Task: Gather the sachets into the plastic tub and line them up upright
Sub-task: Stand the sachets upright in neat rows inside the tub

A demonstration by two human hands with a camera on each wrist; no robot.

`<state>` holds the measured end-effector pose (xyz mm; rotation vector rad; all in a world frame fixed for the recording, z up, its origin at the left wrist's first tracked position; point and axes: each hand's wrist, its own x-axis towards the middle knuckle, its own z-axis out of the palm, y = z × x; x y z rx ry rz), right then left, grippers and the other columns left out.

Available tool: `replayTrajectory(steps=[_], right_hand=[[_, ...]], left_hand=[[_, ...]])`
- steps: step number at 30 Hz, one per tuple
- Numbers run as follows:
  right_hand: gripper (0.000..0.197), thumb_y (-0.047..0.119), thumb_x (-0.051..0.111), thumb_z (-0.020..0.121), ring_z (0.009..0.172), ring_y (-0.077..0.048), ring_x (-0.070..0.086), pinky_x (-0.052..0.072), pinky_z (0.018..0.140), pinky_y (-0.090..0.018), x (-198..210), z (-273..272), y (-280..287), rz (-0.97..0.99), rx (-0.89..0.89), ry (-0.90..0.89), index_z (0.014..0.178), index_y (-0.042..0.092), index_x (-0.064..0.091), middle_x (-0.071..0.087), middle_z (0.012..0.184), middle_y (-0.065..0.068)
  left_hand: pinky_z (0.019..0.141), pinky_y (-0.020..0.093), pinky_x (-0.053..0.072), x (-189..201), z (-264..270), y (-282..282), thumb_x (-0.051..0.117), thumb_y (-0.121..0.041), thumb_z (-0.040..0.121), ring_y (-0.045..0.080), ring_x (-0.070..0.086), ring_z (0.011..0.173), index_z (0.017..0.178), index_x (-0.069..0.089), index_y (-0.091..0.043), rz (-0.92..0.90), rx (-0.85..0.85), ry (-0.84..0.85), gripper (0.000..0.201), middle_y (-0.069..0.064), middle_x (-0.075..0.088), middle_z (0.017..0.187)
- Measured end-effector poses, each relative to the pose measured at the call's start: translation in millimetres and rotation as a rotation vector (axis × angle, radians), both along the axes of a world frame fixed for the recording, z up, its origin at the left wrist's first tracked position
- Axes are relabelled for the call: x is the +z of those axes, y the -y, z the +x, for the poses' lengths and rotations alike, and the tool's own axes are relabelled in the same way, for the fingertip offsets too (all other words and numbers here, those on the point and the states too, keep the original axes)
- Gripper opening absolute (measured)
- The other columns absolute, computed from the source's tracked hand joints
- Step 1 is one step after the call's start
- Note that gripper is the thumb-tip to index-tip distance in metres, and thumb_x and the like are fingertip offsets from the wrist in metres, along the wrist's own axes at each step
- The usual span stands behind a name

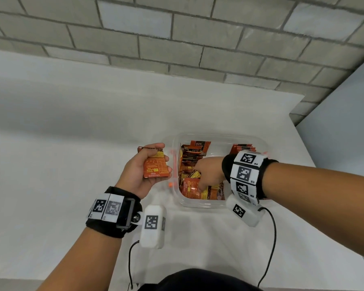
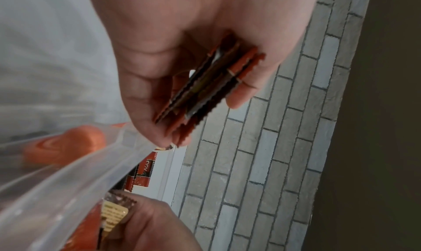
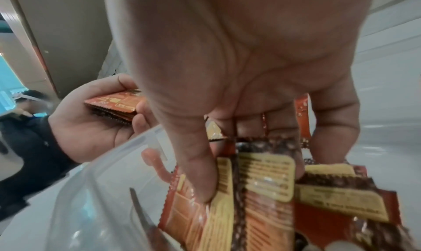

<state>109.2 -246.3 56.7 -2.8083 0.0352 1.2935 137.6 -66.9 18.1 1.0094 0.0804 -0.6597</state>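
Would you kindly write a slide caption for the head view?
Left hand holds a sachet stack beside the tub; right hand reaches in.

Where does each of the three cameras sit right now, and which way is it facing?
Head: on the head, facing down at the plastic tub; both forearms and hands show.
Left wrist: along the left hand, which grips a stack of sachets beside the tub; brick wall beyond.
Right wrist: along the right hand, which pinches a sachet inside the tub.
Shared: both wrist views catch the tub rim and the other hand.
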Motion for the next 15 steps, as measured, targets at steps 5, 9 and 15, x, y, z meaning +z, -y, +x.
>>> replayTrajectory(steps=[5,9,15], right_hand=[[0.013,0.027,0.064,0.089,0.065,-0.011,0.055,0.043,0.057,-0.019,28.7,-7.1,27.8,0.245,-0.178,0.092,0.084,0.015,0.059,0.060,0.078,0.004],[0.017,0.020,0.065,0.088,0.090,-0.021,0.069,0.052,0.090,-0.036,65.0,-13.6,65.3,0.538,-0.388,0.257,0.102,0.010,0.067,0.074,0.095,-0.002],[0.018,0.006,0.053,0.092,0.090,-0.022,0.067,0.053,0.084,-0.030,84.4,-37.4,73.3,0.957,-0.565,0.327,0.105,0.008,0.064,0.072,0.101,-0.008]], left_hand=[[0.063,0.036,0.056,5.5,2.7,-5.9,0.046,-0.018,0.092,0.029,0.062,0.063,0.109,0.061,-0.011,-0.025,0.023,0.031,0.023,0.012,0.062,0.081],[0.064,0.036,0.056,16.9,6.9,-6.6,0.055,-0.030,0.087,0.027,0.063,0.064,0.110,0.060,-0.013,-0.041,0.030,0.081,0.029,0.010,0.063,0.083],[0.065,0.041,0.060,36.3,-6.9,36.2,0.074,-0.060,0.063,0.026,0.069,0.080,0.115,0.059,-0.019,-0.032,-0.210,0.155,0.068,0.011,0.068,0.097]])
